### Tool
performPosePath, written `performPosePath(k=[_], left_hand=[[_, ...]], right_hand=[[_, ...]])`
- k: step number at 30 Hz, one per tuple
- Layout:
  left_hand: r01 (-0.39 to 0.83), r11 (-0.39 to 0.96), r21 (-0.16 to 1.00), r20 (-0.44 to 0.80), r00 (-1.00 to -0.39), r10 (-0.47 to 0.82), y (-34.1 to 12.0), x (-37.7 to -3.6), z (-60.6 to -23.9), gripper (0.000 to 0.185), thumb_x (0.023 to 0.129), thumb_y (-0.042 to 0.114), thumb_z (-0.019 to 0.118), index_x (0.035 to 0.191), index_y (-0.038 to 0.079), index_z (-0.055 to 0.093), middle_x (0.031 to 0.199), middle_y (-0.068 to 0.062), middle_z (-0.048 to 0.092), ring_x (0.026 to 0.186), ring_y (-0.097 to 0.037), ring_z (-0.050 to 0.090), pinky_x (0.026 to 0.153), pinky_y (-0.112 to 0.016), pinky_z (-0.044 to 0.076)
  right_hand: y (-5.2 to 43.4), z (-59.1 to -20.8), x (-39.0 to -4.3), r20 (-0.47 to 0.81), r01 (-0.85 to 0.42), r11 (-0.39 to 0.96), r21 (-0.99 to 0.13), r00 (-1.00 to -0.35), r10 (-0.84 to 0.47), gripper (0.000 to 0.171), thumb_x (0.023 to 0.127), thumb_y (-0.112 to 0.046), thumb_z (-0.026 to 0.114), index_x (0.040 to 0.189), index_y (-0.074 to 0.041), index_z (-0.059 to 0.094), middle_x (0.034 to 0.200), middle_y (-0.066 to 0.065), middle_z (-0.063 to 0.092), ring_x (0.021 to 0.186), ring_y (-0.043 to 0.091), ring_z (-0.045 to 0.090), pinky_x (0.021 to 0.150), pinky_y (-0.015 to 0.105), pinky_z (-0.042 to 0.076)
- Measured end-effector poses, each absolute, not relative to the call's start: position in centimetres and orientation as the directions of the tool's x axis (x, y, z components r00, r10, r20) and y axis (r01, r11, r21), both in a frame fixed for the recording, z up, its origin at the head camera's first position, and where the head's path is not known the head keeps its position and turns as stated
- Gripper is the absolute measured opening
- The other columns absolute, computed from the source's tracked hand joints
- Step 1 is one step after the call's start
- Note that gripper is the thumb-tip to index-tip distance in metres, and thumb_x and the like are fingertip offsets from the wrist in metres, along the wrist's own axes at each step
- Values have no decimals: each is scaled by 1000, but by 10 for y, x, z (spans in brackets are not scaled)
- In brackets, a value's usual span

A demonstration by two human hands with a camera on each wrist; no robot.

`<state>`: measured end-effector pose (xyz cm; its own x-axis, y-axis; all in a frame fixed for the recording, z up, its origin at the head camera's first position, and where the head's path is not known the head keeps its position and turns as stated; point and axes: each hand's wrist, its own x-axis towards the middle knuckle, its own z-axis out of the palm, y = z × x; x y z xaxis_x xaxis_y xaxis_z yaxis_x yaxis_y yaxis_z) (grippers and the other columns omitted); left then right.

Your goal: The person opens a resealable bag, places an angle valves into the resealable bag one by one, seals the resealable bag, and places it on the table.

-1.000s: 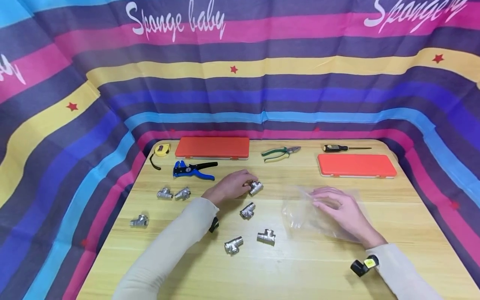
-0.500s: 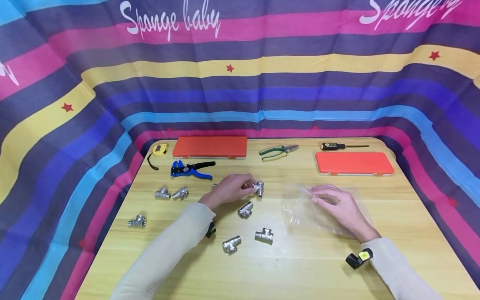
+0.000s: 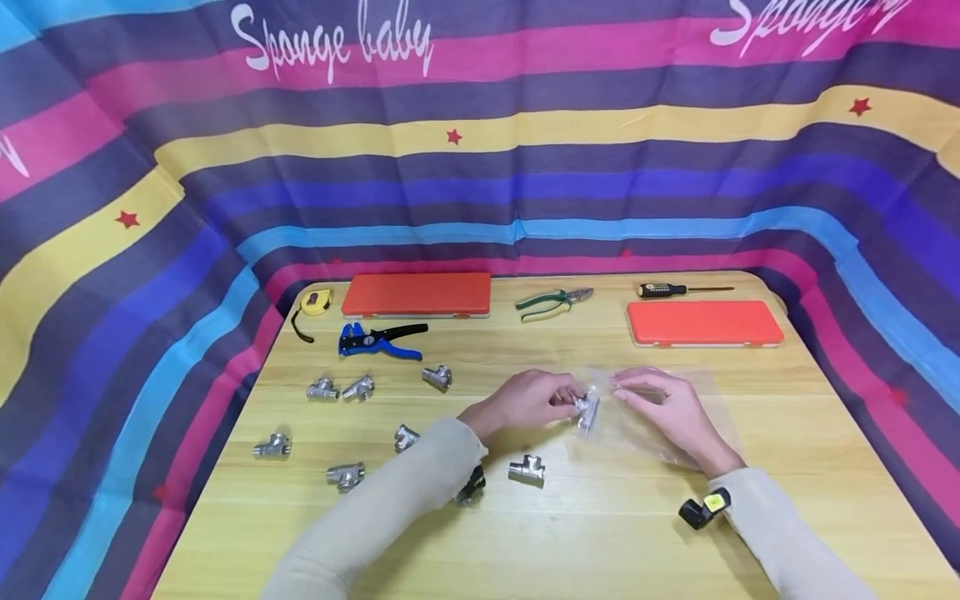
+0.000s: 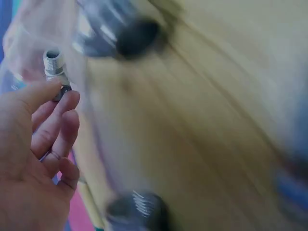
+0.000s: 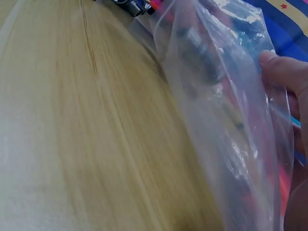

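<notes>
The left hand (image 3: 534, 402) pinches a metal tee fitting (image 3: 586, 406) at the mouth of the clear bag (image 3: 660, 421) the right hand (image 3: 663, 408) grips open above the counter (image 3: 600, 533) (fitting's probably heavy, slick; bag flimsy, best held by the rim).

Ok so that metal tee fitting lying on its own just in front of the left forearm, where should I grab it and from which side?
Take the lone tee fitting by its straight run, coming from above. It lies flat on the table with the side branch pointing away from the person, so the two ends of the run face left and right. Fingers should probably pinch across that bar, clear of the branch.
</notes>
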<state>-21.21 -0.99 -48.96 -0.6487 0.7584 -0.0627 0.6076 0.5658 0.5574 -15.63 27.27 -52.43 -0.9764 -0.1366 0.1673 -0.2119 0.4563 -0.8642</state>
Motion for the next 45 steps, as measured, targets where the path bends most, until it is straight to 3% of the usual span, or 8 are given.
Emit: performPosePath(k=[10,13,17,21,27,34,38,45], left_hand=[[546,665,510,-163,-698,698,-1,-207,-481,27,105,34,75,129,21,74,116,8,82,99,-2,74,88,-21,58],[495,647,579,-189,-691,698,2,-209,-489,21,107,26,73,126,18,73,117,5,82,96,-4,76,84,-19,59],[400,530,747,-193,-633,750,-3,-214,-491,32,109,17,68,141,10,68,131,-5,79,108,-7,76,93,-18,59],[342,468,815,-184,-613,768,-28,-221,-487,40,109,22,69,147,9,66,133,-5,78,113,-10,75,98,-21,59],[446,565,694,-216,-620,755,-89,-228,-475,27,110,19,67,135,15,75,126,1,78,116,-11,72,106,-31,57],[618,595,513,-253,-554,793,-128,-223,-469,41,106,-3,59,137,19,77,133,0,72,127,-18,67,115,-36,53],[639,618,458,-253,-573,780,-137,-219,-469,31,106,8,69,134,18,77,129,0,72,122,-17,67,112,-37,55],[631,647,429,-191,-636,747,-145,-218,-479,20,104,26,76,123,18,77,106,8,75,93,-6,66,90,-31,57]], right_hand=[[262,-525,-162,199,-242,415,-877,-969,-145,17,102,-23,80,117,-17,83,132,5,77,117,-5,68,100,13,53],[259,-527,-163,213,-259,408,-876,-965,-156,16,101,-21,81,116,-15,83,131,7,77,119,-6,67,102,12,52],[258,-529,-164,218,-259,383,-887,-965,-149,15,100,-17,81,114,-12,83,130,9,78,120,-6,67,103,11,51],[259,-529,-164,202,-243,373,-896,-968,-147,16,101,-18,81,115,-11,83,130,6,78,120,-5,67,103,12,51],[260,-529,-164,190,-231,380,-896,-971,-143,18,102,-20,80,117,-11,83,131,3,77,120,-4,68,104,12,51],[264,-530,-164,184,-223,372,-901,-973,-137,20,102,-19,80,119,-9,82,130,-3,77,120,-3,68,103,12,51],[265,-530,-164,178,-216,379,-900,-975,-134,20,102,-20,80,120,-11,82,130,-8,77,121,-3,67,104,12,50],[265,-529,-163,182,-217,382,-898,-975,-126,20,101,-19,80,120,-12,82,129,-10,77,121,-4,66,104,12,48]])
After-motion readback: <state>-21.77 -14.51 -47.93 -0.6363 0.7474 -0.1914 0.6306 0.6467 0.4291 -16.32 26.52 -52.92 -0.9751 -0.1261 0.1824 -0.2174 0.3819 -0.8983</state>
